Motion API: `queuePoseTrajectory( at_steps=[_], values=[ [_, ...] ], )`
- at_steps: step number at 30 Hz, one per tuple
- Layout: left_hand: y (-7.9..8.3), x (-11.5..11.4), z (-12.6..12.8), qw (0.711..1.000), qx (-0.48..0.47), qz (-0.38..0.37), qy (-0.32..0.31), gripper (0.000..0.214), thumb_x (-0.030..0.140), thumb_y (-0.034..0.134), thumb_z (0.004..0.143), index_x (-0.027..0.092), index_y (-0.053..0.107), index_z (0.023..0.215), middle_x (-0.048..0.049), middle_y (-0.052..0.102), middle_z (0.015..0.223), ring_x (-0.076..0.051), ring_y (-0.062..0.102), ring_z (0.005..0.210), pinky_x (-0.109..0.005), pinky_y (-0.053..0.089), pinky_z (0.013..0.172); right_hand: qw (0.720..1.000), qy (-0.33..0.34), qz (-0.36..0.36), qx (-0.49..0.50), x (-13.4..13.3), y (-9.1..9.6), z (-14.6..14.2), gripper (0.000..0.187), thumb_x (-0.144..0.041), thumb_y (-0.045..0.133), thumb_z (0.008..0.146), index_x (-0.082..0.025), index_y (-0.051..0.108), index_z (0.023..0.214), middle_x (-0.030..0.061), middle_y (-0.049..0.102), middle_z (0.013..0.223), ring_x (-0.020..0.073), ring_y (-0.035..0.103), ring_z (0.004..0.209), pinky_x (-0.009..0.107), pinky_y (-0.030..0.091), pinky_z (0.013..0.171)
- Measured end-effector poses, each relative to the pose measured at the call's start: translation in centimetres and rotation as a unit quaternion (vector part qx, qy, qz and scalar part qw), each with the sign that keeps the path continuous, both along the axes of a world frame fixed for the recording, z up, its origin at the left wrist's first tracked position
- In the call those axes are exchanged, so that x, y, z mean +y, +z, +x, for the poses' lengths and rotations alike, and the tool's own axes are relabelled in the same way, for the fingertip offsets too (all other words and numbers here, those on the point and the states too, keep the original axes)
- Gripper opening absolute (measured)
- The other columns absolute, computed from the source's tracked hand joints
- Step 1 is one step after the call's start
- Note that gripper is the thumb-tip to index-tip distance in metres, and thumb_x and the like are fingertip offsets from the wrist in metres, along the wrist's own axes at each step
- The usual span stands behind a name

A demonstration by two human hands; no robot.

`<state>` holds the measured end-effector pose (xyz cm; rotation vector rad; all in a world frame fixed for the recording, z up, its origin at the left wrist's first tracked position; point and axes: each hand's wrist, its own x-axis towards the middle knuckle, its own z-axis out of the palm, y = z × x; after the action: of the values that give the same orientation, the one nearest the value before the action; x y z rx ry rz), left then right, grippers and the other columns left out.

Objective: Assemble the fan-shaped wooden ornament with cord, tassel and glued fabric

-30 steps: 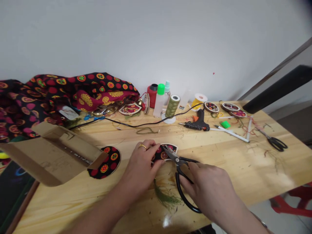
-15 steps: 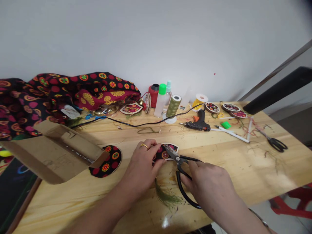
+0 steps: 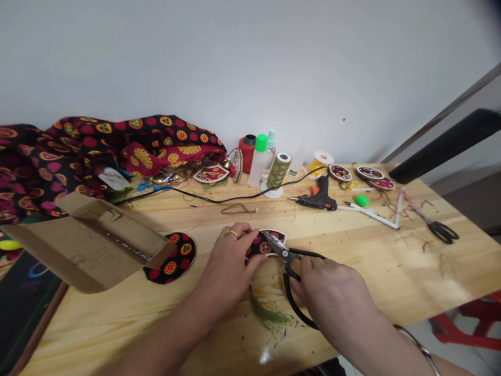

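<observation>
Item: patterned fabric piece point(image 3: 261, 244), flat on the table point(image 3: 352, 250) near centre, pinched in the left hand point(image 3: 229, 261) grip. Right hand point(image 3: 332, 292), at 4 o'clock of it, grip closed round black scissors point(image 3: 291, 271), blades touching the piece's edge. Green thread scraps point(image 3: 268, 313) at 6 o'clock.

Bare desk point(image 3: 352, 245) lies open right of the hands; the box point(image 3: 90, 245) and fabric disc point(image 3: 172, 258) crowd the left, and the cord point(image 3: 235, 198), bottles point(image 3: 258, 162), spool point(image 3: 277, 169) and glue gun point(image 3: 319, 198) line the back
</observation>
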<state>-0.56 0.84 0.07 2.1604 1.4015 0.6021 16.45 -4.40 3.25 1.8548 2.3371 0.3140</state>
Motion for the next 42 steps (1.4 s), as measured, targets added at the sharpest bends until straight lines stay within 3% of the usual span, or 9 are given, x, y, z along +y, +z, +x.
queuePoseTrajectory(
  at_steps=[13, 19, 24, 30, 37, 42],
  values=[
    [0.1, 0.0, 0.1, 1.000, 0.001, 0.003, 0.002, 0.029, 0.021, 0.062, 0.077, 0.017, 0.063, 0.106, -0.0074, 0.057, 0.108, -0.023, 0.049, 0.099, -0.040, 0.042, 0.089, 1.000, -0.010, 0.003, -0.012, 0.0, -0.3, -0.3, 0.004, -0.011, 0.064, 0.065, -0.014, 0.063, 0.063, 0.0077, 0.064, 0.052, 0.0233, 0.063, 0.045, 0.026, 0.043, 0.037],
    [0.2, 0.0, 0.1, 1.000, -0.001, 0.007, 0.004, 0.027, 0.021, 0.062, 0.077, 0.019, 0.064, 0.104, -0.0067, 0.057, 0.106, -0.023, 0.050, 0.098, -0.041, 0.043, 0.088, 0.996, -0.049, -0.067, 0.010, 0.3, 0.4, -0.2, 0.006, -0.013, 0.060, 0.072, -0.014, 0.065, 0.068, 0.0081, 0.066, 0.054, 0.0238, 0.064, 0.047, 0.026, 0.040, 0.040],
    [0.2, 0.0, 0.1, 1.000, 0.000, 0.007, 0.002, 0.026, 0.022, 0.060, 0.078, 0.019, 0.064, 0.104, -0.0071, 0.057, 0.107, -0.023, 0.050, 0.098, -0.041, 0.044, 0.087, 0.988, -0.070, -0.121, 0.067, 0.8, 1.0, 0.7, 0.017, -0.026, 0.057, 0.078, -0.017, 0.063, 0.065, 0.0076, 0.068, 0.057, 0.0227, 0.066, 0.054, 0.026, 0.035, 0.046],
    [-0.1, -0.1, 0.1, 1.000, -0.004, 0.013, 0.000, 0.025, 0.023, 0.060, 0.078, 0.019, 0.064, 0.103, -0.0069, 0.056, 0.107, -0.023, 0.050, 0.099, -0.041, 0.043, 0.088, 0.991, -0.044, -0.084, 0.094, 0.2, 0.1, 2.5, 0.023, -0.035, 0.050, 0.080, -0.018, 0.060, 0.067, 0.0060, 0.067, 0.058, 0.0191, 0.061, 0.050, 0.026, 0.026, 0.047],
    [0.0, -0.2, 0.0, 1.000, -0.003, 0.012, 0.001, 0.025, 0.022, 0.060, 0.079, 0.018, 0.063, 0.103, -0.0072, 0.056, 0.107, -0.023, 0.050, 0.099, -0.040, 0.043, 0.088, 0.992, -0.033, -0.063, 0.102, 0.2, 0.6, 2.4, 0.023, -0.037, 0.050, 0.077, -0.019, 0.057, 0.066, 0.0061, 0.065, 0.062, 0.0205, 0.061, 0.056, 0.026, 0.026, 0.050],
    [-0.1, 0.0, 0.0, 1.000, 0.001, 0.021, 0.002, 0.026, 0.022, 0.061, 0.078, 0.017, 0.064, 0.103, -0.0074, 0.057, 0.107, -0.023, 0.051, 0.097, -0.040, 0.044, 0.087, 0.987, -0.083, -0.083, 0.114, 0.5, 0.6, 1.9, 0.015, -0.027, 0.051, 0.077, -0.017, 0.057, 0.068, 0.0068, 0.065, 0.061, 0.0205, 0.061, 0.056, 0.026, 0.028, 0.049]
  ],
)
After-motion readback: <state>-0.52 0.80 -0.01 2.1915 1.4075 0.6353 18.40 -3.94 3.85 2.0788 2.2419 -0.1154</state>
